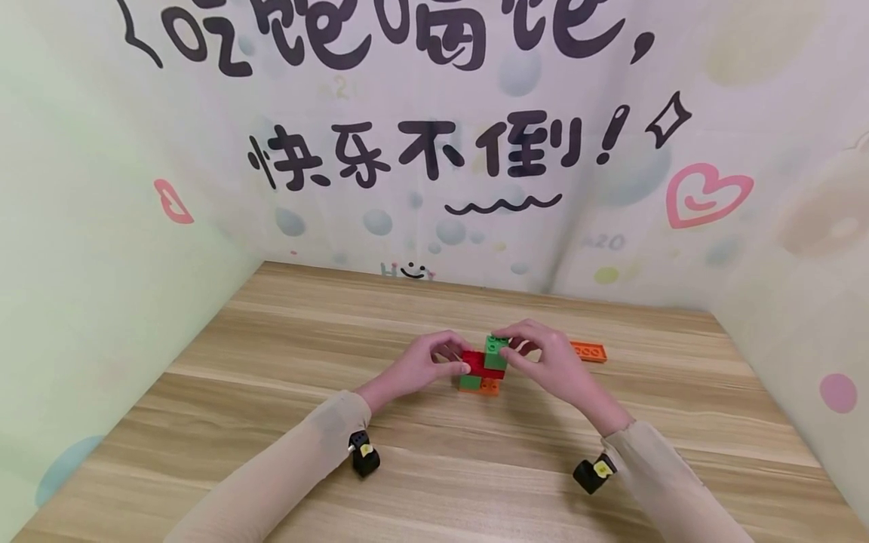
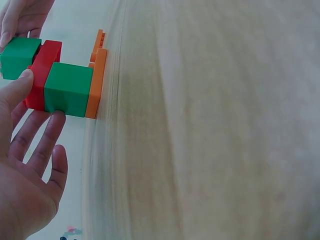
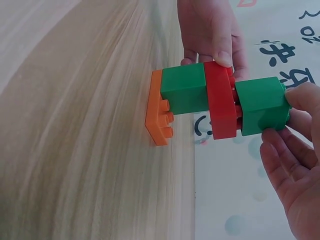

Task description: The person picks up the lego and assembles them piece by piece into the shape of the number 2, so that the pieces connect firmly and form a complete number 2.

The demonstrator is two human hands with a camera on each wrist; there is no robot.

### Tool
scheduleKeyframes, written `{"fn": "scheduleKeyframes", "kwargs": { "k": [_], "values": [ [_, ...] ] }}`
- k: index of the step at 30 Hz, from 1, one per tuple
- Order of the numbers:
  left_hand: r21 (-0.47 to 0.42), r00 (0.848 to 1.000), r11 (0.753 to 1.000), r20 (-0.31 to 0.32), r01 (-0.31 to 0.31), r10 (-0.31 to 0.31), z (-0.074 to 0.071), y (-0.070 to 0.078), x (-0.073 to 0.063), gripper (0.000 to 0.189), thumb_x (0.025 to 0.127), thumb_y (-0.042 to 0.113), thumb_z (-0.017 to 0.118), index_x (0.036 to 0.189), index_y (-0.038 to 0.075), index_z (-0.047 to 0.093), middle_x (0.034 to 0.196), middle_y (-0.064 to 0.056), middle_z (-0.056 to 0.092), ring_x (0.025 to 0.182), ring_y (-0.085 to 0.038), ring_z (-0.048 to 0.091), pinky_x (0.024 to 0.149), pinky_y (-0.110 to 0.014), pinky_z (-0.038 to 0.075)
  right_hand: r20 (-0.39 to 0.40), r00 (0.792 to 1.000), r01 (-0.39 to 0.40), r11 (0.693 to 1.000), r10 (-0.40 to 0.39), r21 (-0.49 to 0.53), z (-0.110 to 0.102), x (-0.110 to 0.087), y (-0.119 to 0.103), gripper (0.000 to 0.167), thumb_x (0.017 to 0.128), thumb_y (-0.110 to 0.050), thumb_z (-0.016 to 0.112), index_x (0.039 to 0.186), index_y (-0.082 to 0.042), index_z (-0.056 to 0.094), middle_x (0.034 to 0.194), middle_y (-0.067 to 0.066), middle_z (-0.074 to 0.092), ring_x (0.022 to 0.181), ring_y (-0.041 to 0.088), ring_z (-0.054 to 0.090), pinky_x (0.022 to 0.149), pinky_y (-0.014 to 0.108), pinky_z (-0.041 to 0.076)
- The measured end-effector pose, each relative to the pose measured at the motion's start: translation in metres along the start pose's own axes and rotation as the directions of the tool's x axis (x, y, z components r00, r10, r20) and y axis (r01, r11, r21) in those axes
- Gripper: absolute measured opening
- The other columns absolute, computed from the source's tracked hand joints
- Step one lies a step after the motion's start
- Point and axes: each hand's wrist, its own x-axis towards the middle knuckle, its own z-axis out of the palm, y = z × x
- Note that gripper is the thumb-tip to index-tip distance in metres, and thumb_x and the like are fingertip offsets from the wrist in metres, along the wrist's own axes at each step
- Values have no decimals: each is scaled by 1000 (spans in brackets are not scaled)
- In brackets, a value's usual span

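Observation:
A small stack stands on the table: an orange plate (image 3: 156,112) at the bottom, a green block (image 3: 184,89) on part of it, and a red brick (image 3: 220,107) across the top. My left hand (image 1: 424,363) pinches the end of the red brick, thumb on the near side and fingers behind. At the red brick's other end, my right hand (image 1: 548,360) holds a second green block (image 3: 262,106) between thumb and fingertips. Red studs show in a narrow gap under that block, which looks slightly tilted.
Another orange plate (image 1: 589,351) lies on the wooden table (image 1: 421,483) behind my right hand. A printed cloth wall (image 1: 380,241) closes off the back, with further walls at both sides. Each wrist carries a black camera (image 1: 364,455).

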Motion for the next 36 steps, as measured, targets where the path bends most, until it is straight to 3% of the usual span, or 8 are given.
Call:
{"fn": "scheduleKeyframes", "kwargs": {
  "k": [21, 36],
  "values": [
    [3, 1000, 1000, -8, 20, -20, 1, 1, 0, 31, 89, 18, 74, 118, 13, 67, 112, -5, 72, 97, -16, 66, 83, -31, 54, 19, 999, -28, 998, 27, 49, -2, -1, 3, 25, 90, -18, 73, 115, -16, 72, 106, 1, 72, 87, 11, 66, 75, 24, 57],
    [17, 1000, 1000, -4, -5, 5, 0, 3, 0, 29, 89, 17, 73, 118, 13, 67, 111, -6, 72, 96, -14, 66, 82, -29, 54, 72, 994, -82, 995, 78, 49, -6, 2, 0, 26, 92, -22, 71, 117, -16, 72, 108, 1, 71, 89, 11, 64, 77, 25, 57]
  ]
}}
